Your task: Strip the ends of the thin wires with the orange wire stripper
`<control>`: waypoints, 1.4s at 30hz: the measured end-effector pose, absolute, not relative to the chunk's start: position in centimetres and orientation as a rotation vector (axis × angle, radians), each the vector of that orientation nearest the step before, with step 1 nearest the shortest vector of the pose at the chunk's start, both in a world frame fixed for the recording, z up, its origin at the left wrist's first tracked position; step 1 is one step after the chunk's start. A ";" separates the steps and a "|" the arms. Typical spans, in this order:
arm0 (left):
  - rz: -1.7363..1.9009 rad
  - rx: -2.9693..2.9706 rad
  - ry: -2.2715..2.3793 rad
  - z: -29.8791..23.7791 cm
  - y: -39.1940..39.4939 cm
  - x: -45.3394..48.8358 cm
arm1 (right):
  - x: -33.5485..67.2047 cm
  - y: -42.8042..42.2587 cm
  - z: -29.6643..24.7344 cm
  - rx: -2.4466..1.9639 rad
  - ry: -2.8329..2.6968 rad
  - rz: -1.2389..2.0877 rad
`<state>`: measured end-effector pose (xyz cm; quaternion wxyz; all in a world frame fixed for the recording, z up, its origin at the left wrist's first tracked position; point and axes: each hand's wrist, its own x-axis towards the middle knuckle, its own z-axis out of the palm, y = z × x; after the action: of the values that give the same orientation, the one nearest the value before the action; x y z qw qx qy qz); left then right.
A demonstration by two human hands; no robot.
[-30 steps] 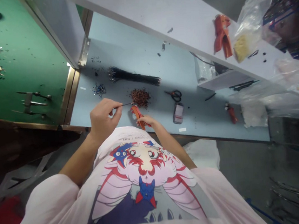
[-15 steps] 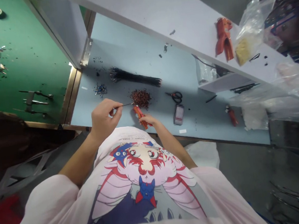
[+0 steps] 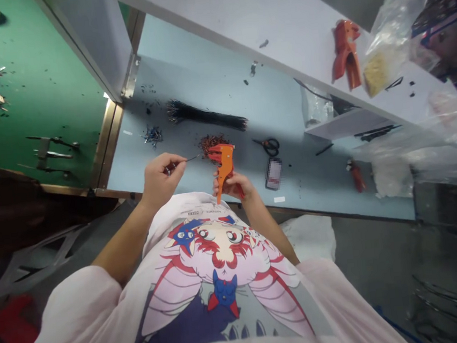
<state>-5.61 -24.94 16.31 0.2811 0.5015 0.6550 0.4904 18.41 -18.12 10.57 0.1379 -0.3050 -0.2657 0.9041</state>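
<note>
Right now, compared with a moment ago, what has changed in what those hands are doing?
The right hand has raised the orange wire stripper, turning it upright in front of the pile of brown bits. The left hand still pinches the thin wire. The black wire bundle and scissors stayed put.

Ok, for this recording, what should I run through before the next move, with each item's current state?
Left hand pinching the thin wire: ok.
Right hand gripping the orange wire stripper: ok.
Wire tip touching the stripper: not ok, a small gap shows.
Wire end stripped bare: cannot tell, too small to see.
Reddish-brown clippings free of both hands: ok.
Black wire bundle lying apart from the hands: ok.
</note>
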 end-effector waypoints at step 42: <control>1.199 1.901 1.815 17.6 -25.2 -4.4 | 17.1 -21.3 18.1 -0.943 -1.259 2.399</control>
<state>-4.38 -25.18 17.62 0.1257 0.6528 0.6233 0.4118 17.11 -21.29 18.07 0.1359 -0.3256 -0.4349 0.8285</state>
